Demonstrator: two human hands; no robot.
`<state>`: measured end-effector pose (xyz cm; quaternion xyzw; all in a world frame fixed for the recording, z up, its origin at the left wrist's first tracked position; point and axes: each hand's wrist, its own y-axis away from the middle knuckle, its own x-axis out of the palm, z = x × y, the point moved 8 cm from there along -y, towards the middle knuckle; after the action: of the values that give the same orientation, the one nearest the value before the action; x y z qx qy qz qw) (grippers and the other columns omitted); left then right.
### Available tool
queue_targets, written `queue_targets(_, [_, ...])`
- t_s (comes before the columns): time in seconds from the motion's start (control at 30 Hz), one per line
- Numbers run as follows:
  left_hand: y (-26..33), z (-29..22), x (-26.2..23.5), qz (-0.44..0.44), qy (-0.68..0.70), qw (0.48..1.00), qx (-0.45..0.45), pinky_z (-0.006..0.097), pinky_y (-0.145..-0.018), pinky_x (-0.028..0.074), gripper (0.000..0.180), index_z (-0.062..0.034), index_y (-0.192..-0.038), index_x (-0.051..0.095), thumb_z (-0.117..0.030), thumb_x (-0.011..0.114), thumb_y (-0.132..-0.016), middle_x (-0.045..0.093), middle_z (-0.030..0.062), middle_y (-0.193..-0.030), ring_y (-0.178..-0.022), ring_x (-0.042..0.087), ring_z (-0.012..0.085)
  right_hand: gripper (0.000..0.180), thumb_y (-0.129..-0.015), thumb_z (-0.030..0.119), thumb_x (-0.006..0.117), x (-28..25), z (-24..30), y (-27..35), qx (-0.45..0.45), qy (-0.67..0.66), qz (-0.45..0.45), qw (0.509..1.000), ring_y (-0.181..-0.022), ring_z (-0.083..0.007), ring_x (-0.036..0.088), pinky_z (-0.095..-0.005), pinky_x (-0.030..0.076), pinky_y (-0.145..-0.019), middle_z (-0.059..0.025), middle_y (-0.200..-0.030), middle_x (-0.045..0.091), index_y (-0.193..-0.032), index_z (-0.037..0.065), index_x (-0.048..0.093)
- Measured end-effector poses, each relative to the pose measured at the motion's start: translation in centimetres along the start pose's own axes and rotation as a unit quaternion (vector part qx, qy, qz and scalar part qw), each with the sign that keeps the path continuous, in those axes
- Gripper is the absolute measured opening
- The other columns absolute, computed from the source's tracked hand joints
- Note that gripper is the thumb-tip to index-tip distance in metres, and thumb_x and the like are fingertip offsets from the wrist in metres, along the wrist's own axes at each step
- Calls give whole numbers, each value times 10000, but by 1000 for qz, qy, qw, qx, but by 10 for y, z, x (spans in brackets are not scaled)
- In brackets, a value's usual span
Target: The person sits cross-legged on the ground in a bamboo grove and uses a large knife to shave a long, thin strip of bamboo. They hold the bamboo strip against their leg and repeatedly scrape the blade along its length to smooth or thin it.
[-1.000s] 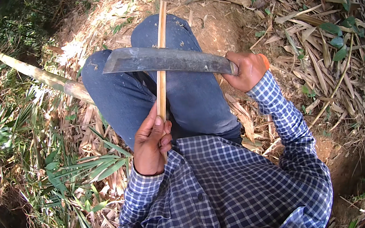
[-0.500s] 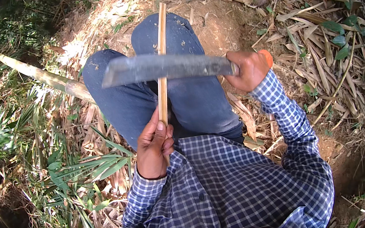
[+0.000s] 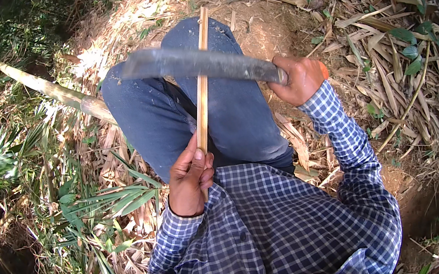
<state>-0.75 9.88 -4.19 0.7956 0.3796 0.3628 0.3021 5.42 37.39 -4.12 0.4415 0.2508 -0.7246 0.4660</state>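
Observation:
My left hand (image 3: 191, 175) pinches a split bamboo strip (image 3: 203, 103) near its lower end, thumb on top. The strip slants up and away over my knees, its pale inner face showing. My right hand (image 3: 300, 79) is wrapped round the orange handle of a machete (image 3: 210, 63). The wide grey blade, blurred by motion, points left and crosses over the upper part of the strip. Whether the edge touches the strip I cannot tell.
A long bamboo pole (image 3: 53, 92) lies on the ground to the left of my knees. Green leaves (image 3: 122, 199) grow at the left. Dry bamboo leaves (image 3: 383, 76) cover the soil on the right.
The machete blade has moved farther up the strip, its tip now tilted away from me. The strip and my left hand have shifted slightly to the right.

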Motion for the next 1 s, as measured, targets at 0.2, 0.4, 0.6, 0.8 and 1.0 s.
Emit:
queue_targets(0.2, [-1, 4, 2, 17, 8, 1000, 4, 161, -517, 297, 446, -138, -1483, 416, -168, 475, -1041, 517, 15, -824, -594, 350, 43, 218, -726, 239, 712, 1, -14, -13, 56, -6, -12, 998, -594, -364, 652, -460, 524, -562, -156, -653, 651, -849, 66, 666])
queue_targets(0.4, [-2, 4, -1, 11, 12, 1000, 11, 163, -513, 295, 435, -138, -1475, 428, -164, 470, -1043, 510, 15, -821, -597, 349, 41, 238, -746, 251, 709, 6, 5, -9, -22, 10, 9, 1000, -587, -362, 656, -455, 534, -581, -152, -657, 657, -886, 60, 684])
queue_targets(0.6, [-1, 0, 0, 15, -2, 1000, 18, 163, -513, 298, 429, -137, -1473, 433, -175, 464, -1046, 502, 10, -815, -597, 349, 42, 236, -742, 246, 719, 2, -17, -27, 51, -19, -39, 998, -593, -359, 661, -448, 540, -592, -151, -601, 644, -887, 62, 685])
queue_targets(0.8, [-1, 5, -2, 5, -31, 999, 23, 163, -500, 290, 431, -132, -1475, 427, -173, 458, -1048, 509, 10, -813, -577, 341, 43, 270, -765, 259, 703, 11, -33, -35, 103, -19, 21, 994, -540, -316, 656, -441, 544, -547, -137, -579, 641, -952, 66, 721])
queue_targets(1.0, [-4, 4, -2, 19, -14, 1000, 9, 161, -493, 286, 421, -120, -1470, 432, -187, 440, -1054, 495, 2, -801, -567, 327, 30, 305, -746, 240, 707, 16, -43, -27, 103, -44, -31, 993, -556, -300, 653, -394, 545, -563, -146, -608, 642, -972, 36, 706])
